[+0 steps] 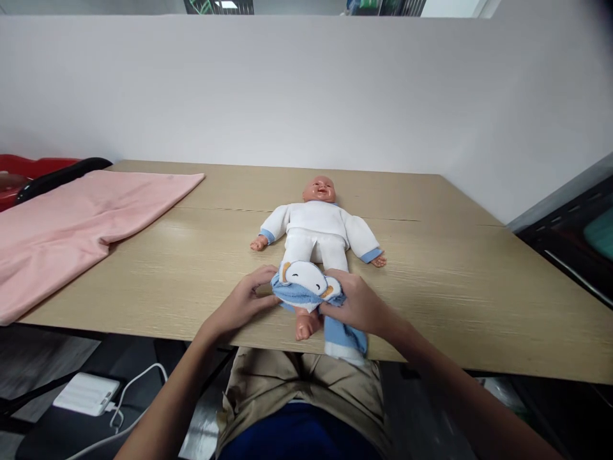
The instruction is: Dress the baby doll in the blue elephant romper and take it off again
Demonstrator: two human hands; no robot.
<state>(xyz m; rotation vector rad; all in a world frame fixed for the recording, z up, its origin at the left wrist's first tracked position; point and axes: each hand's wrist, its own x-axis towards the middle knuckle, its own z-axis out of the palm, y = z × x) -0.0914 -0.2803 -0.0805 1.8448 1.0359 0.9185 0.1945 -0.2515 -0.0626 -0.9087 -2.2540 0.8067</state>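
Note:
A baby doll [316, 217] lies on its back with its head away from me, dressed in white with blue cuffs. Over its lower legs is a blue-and-white cloth garment [306, 281] with a cartoon face on it. My left hand [246, 297] pinches the garment's left edge between thumb and fingers. On the other side, my right hand [357, 300] grips its right edge. One bare doll foot [306, 324] sticks out below the cloth. A blue leg-like piece with a white end [345, 342] hangs at the table's front edge; the other foot is hidden.
The wooden table [454, 275] meets a pale wall [306, 89] at the back. A pink cloth [96, 223] covers its left end, beside a red-and-black object [48, 169]. Below left, a white box with a cable [86, 393] sits on a dark chair [129, 364]. Black crates [575, 236] stand at right.

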